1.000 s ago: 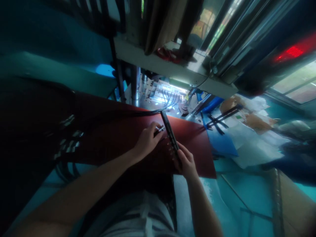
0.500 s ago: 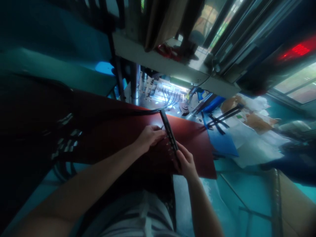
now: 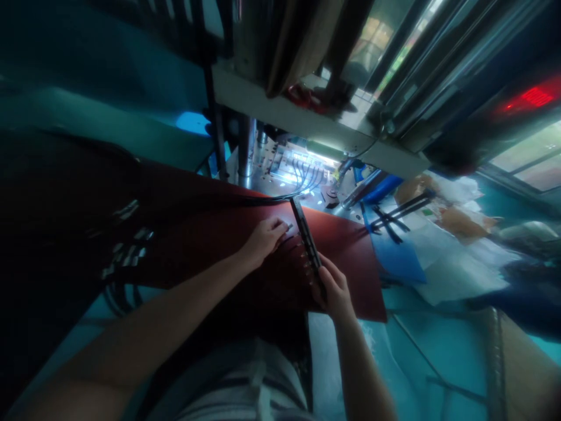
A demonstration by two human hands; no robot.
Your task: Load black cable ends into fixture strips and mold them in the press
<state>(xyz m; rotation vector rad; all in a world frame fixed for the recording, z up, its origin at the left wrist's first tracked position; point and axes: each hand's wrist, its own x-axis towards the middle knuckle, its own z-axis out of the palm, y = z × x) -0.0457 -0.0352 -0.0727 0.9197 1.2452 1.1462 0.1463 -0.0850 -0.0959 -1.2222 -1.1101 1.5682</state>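
Press-type machine, biggest thing in view, fills top: pale crossbeam, metal columns, lit bed underneath w/ thin dark cables running out of it & off to L. Next the red-brown tabletop in front of it. Lower R edge: tan box-like thing, prob. cardboard, contents n/a to make out. White sheets, poss. bags or wrapping, heaped R of tabletop w/ tan bits among them; can't tell if anything's inside. Blue sheet btwn heap & tabletop, dark strips lying crossed at its upper part. Far L of tabletop: group of shiny ends, too dark for detail.

Red lit display upper R, chars too blurred to read.

Hands: R hand closed round lower end of a slim black bar, which is held tilted over the tabletop, top end leaning L toward the press; row of tiny bright studs down its L side. L hand just L of bar, not touching it, fingers & thumb nearly together, pinching a small shiny-tipped part; thin dark cord just below fingertips
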